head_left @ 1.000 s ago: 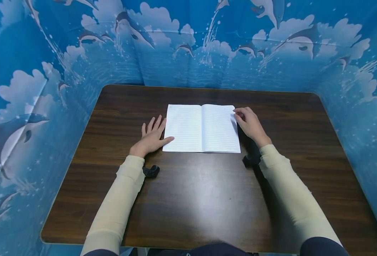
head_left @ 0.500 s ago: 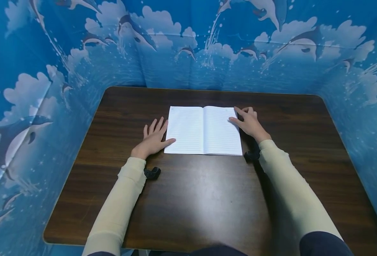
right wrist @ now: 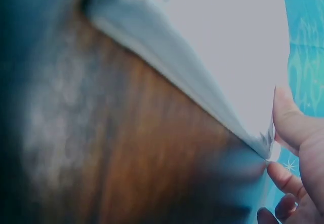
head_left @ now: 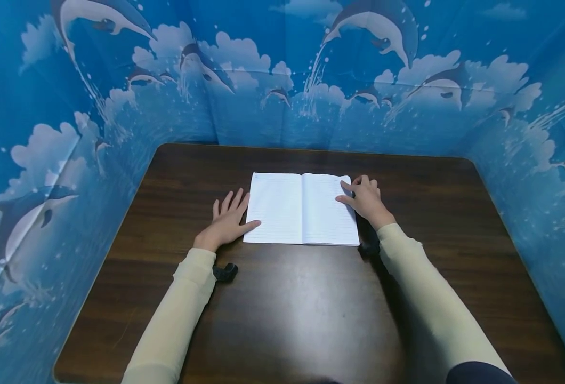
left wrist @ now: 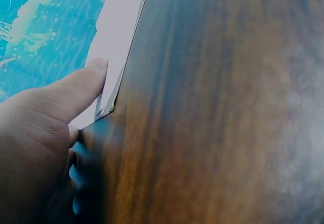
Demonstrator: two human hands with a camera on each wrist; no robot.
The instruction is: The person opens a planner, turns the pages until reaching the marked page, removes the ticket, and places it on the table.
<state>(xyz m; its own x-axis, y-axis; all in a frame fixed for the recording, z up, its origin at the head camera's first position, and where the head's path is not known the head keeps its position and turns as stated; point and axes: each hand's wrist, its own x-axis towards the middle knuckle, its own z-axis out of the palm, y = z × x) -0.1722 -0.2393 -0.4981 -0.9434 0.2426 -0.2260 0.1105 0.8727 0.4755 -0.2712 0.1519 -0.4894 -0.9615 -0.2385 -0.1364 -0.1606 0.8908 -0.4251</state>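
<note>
An open notebook (head_left: 277,208) with ruled white pages lies on the dark wooden table. My left hand (head_left: 225,218) rests flat at its left edge, fingers spread over the table. The left thumb (left wrist: 88,84) lies on the lower left of the page in the left wrist view. At the right edge, near the upper corner, my right hand (head_left: 366,200) has curled fingers. Its thumb and index finger reach over the right page (head_left: 328,218), pinching at the edge. The right wrist view shows the right thumb (right wrist: 286,112) against the page edge, other fingers just below.
A brown wood-grain table (head_left: 282,314) extends around the notebook, widest toward the front. Blue cloth (head_left: 263,117) printed with dolphins hangs behind and along both sides. A black wrist device (head_left: 226,272) sits by the left sleeve.
My right hand first sits at the notebook's right edge, then spreads thumb and index finger, and now reaches further in over the page. The left hand stays put. The head view tilts slightly upward.
</note>
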